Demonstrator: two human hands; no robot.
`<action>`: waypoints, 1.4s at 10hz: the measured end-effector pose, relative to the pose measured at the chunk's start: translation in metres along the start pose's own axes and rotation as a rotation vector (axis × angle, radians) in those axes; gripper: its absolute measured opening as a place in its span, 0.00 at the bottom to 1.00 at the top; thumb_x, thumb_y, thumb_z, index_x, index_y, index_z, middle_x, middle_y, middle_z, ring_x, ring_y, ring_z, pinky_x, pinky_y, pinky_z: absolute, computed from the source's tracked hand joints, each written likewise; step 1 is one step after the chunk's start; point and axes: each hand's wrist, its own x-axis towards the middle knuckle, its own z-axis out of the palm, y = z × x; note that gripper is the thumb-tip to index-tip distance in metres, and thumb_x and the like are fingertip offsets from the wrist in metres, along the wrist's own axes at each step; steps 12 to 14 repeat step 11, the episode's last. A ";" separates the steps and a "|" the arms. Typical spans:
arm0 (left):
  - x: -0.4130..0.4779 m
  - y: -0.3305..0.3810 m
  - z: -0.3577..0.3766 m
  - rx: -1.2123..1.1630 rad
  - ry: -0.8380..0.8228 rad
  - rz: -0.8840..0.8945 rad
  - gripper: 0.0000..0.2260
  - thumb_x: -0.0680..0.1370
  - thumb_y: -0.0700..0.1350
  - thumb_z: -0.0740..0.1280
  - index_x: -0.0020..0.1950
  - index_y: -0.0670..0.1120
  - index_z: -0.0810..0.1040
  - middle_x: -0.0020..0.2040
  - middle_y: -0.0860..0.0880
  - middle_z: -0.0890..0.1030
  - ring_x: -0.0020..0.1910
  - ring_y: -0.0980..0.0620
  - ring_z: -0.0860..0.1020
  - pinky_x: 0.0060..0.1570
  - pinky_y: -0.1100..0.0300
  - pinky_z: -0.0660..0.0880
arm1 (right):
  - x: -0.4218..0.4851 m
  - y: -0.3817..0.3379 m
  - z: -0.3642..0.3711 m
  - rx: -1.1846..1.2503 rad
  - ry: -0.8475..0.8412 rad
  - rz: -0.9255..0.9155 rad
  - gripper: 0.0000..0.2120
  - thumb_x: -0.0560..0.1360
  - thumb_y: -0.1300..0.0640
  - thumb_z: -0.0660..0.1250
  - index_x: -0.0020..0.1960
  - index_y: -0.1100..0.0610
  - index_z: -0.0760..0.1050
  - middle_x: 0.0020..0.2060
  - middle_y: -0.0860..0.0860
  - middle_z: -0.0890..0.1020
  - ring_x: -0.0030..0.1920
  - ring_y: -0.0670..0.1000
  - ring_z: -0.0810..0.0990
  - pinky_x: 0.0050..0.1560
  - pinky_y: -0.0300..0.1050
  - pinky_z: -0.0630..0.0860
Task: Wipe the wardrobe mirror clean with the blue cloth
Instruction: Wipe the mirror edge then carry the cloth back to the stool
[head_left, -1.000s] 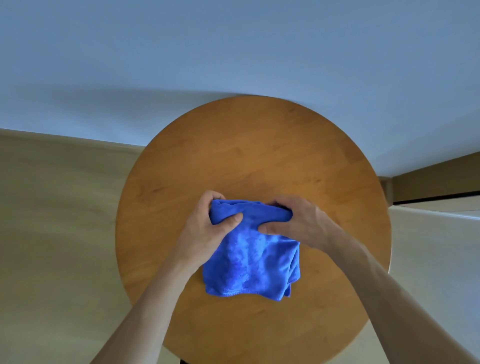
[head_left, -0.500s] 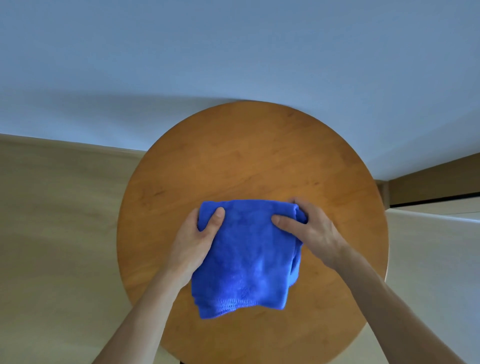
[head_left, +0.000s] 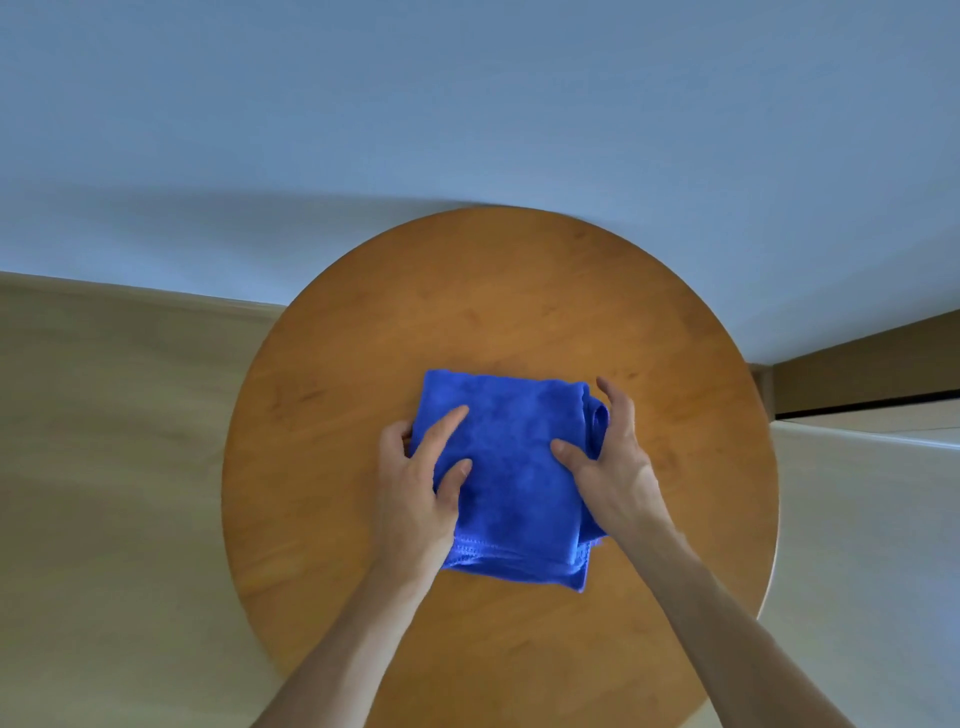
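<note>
The blue cloth (head_left: 511, 467) lies folded into a rough square on the round wooden table (head_left: 519, 312). My left hand (head_left: 415, 483) holds its left edge, with the thumb and a finger on top and the other fingers curled under the edge. My right hand (head_left: 613, 462) grips its right edge, thumb on top, fingers along the stacked folds. No mirror or wardrobe is in view.
The table stands against a pale blue wall (head_left: 467, 104). Light wooden floor (head_left: 104, 467) shows on the left. At the right are a white surface (head_left: 872, 519) and a brown skirting with a dark gap (head_left: 867, 384).
The cloth went from bunched between both hands to spread and folded flat on the table. Both hands slid from its far edge down to its left and right sides.
</note>
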 end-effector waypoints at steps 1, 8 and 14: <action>0.006 -0.002 0.004 0.321 0.052 0.082 0.21 0.81 0.46 0.68 0.74 0.54 0.74 0.74 0.43 0.67 0.70 0.42 0.69 0.66 0.44 0.72 | -0.005 -0.003 0.009 -0.280 0.128 -0.131 0.40 0.76 0.53 0.71 0.78 0.39 0.49 0.63 0.45 0.70 0.54 0.49 0.76 0.44 0.44 0.74; -0.013 -0.011 0.010 0.814 -0.383 0.240 0.43 0.75 0.74 0.48 0.81 0.56 0.31 0.80 0.50 0.28 0.79 0.51 0.28 0.78 0.39 0.38 | -0.030 0.030 0.020 -1.053 0.122 -0.401 0.34 0.82 0.39 0.44 0.81 0.58 0.55 0.81 0.53 0.56 0.80 0.55 0.56 0.76 0.55 0.63; -0.068 0.038 -0.041 0.681 -0.453 0.151 0.30 0.84 0.60 0.51 0.83 0.55 0.43 0.83 0.52 0.36 0.82 0.53 0.37 0.80 0.47 0.45 | -0.095 0.001 -0.002 -0.807 -0.014 -0.229 0.29 0.84 0.48 0.55 0.81 0.55 0.53 0.82 0.50 0.49 0.81 0.49 0.44 0.78 0.44 0.59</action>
